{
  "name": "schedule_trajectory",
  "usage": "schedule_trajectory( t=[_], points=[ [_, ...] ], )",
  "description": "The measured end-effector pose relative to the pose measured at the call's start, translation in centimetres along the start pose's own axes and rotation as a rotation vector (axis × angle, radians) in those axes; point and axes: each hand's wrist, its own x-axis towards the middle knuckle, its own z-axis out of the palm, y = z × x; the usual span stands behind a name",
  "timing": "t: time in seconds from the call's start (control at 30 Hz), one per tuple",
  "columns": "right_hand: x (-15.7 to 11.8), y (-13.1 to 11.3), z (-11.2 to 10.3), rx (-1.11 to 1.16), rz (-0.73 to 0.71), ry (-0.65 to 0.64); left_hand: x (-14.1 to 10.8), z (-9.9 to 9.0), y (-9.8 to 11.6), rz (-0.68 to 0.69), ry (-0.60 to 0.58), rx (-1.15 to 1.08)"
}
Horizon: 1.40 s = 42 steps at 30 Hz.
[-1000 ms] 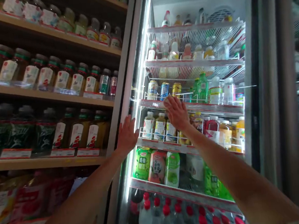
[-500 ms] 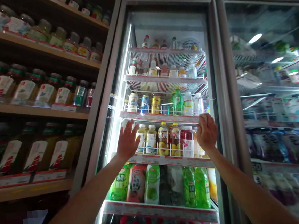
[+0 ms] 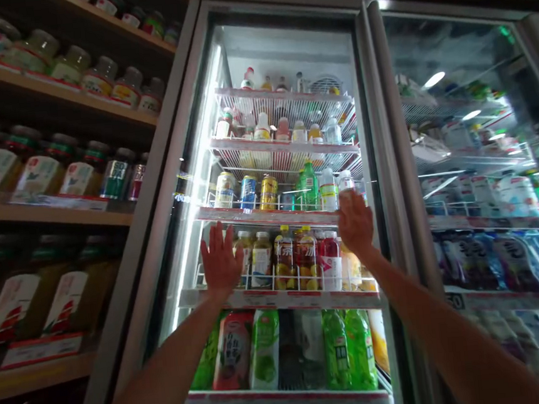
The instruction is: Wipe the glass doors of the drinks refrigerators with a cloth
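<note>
Both arms reach up toward a lit drinks fridge. My left hand [image 3: 222,261] is raised with fingers spread, in front of pale-labelled bottles [image 3: 260,262] on the fourth shelf; it holds nothing. My right hand [image 3: 355,223] is also raised and empty, its fingers stretched upward and close together, overlapping the right end of the can shelf's front rail [image 3: 270,215]. Between the hands stand dark tea bottles with yellow caps [image 3: 285,260] and a red drink bottle [image 3: 330,262]. Whether either hand touches anything, I cannot tell.
Cans [image 3: 269,192] and green bottles [image 3: 309,186] stand on the shelf above. Large green bottles [image 3: 348,349] and a red-brown bottle [image 3: 234,350] fill the lower shelf. On the left, wooden shelves [image 3: 48,212] hold jars; a second glass-fronted fridge [image 3: 489,227] is at right.
The view has shifted, so the fridge sits further left. My right hand is a bit higher and its fingers have straightened; my left hand stays raised with fingers spread.
</note>
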Motion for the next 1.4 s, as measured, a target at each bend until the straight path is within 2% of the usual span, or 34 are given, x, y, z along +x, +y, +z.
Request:
schedule_trajectory(
  t=[0.07,0.1,0.13,0.2,0.27,0.3,0.33,0.37,0.4,0.5,0.53,0.57,0.6,0.73,0.77,0.8,0.83,0.93,0.97,1.0,1.03,1.07,1.17,1.2,1.23,1.27,1.37,1.4],
  points=[
    [1.4,1.2,0.2,-0.016,0.183,0.098,0.0,-0.1,0.0,0.005,0.000,-0.001],
    [1.6,0.8,0.4,-0.015,0.205,0.114,0.0,-0.1,-0.1,0.005,0.001,-0.004],
    [1.4,-0.2,0.8,-0.007,0.169,0.097,0.0,-0.1,-0.1,0.004,0.002,-0.009],
    [-0.1,-3.4,1.3,0.023,-0.013,0.013,0.0,-0.1,-0.1,0.002,0.004,-0.023],
    [-1.9,-6.3,1.4,0.065,-0.363,-0.146,0.0,-0.1,-0.1,0.002,0.001,-0.031],
    [-2.5,-7.0,1.3,0.077,-0.498,-0.211,0.1,-0.1,-0.1,0.001,-0.002,-0.031],
    [-2.8,-7.0,1.1,0.078,-0.572,-0.248,0.1,-0.1,-0.1,-0.002,-0.005,-0.027],
    [-2.7,-6.4,0.9,0.068,-0.559,-0.244,0.1,-0.1,-0.1,-0.006,-0.011,-0.022],
    [-2.2,-5.3,0.7,0.048,-0.468,-0.204,0.1,-0.1,-0.1,-0.009,-0.018,-0.016],
    [-0.2,-2.0,0.5,-0.017,-0.012,0.011,0.0,-0.1,0.0,-0.015,-0.023,-0.003],
    [0.1,-1.6,0.5,-0.026,0.076,0.054,0.0,-0.1,0.0,-0.015,-0.019,-0.002],
    [0.0,-1.8,0.6,-0.026,0.091,0.064,0.0,-0.1,0.0,-0.013,-0.014,-0.005],
    [-0.4,-2.5,0.7,-0.016,0.035,0.042,0.0,0.0,0.0,-0.011,-0.009,-0.009],
    [-3.2,-6.1,0.5,0.059,-0.499,-0.207,0.0,-0.1,0.0,-0.010,-0.013,-0.030],
    [-3.4,-6.2,0.4,0.067,-0.554,-0.244,0.0,-0.2,0.0,-0.014,-0.022,-0.032],
    [-3.2,-6.0,0.3,0.066,-0.537,-0.249,0.0,-0.2,0.0,-0.020,-0.031,-0.031],
    [-2.8,-5.4,0.3,0.059,-0.449,-0.220,0.0,-0.2,0.1,-0.026,-0.038,-0.028],
    [-1.1,-4.0,0.7,0.026,-0.047,-0.056,0.0,-0.2,0.2,-0.029,-0.047,-0.007],
    [-1.0,-4.1,0.9,0.020,0.034,-0.021,0.0,-0.2,0.2,-0.027,-0.047,-0.001],
    [-1.3,-4.7,1.1,0.023,0.056,-0.014,0.0,-0.2,0.2,-0.027,-0.044,0.002],
    [-2.0,-5.6,1.2,0.036,0.013,-0.035,0.0,-0.2,0.2,-0.027,-0.042,0.003],
    [-3.0,-6.6,1.1,0.060,-0.093,-0.084,0.0,-0.2,0.2,-0.027,-0.039,0.003],
    [-5.8,-8.5,0.6,0.146,-0.567,-0.296,0.0,-0.2,0.2,-0.024,-0.037,0.004],
    [-6.2,-8.3,0.3,0.151,-0.649,-0.336,0.0,-0.2,0.1,-0.022,-0.038,0.006],
    [-6.0,-7.6,0.1,0.137,-0.646,-0.337,0.0,-0.2,0.1,-0.022,-0.039,0.007],
    [-5.5,-6.6,-0.1,0.111,-0.561,-0.301,0.0,-0.2,0.1,-0.023,-0.041,0.009],
    [-3.4,-3.9,-0.2,0.018,-0.117,-0.106,0.0,-0.3,0.2,-0.023,-0.055,0.014],
    [-3.2,-3.6,-0.2,0.001,-0.019,-0.065,0.1,-0.3,0.2,-0.025,-0.059,0.015]
  ],
)
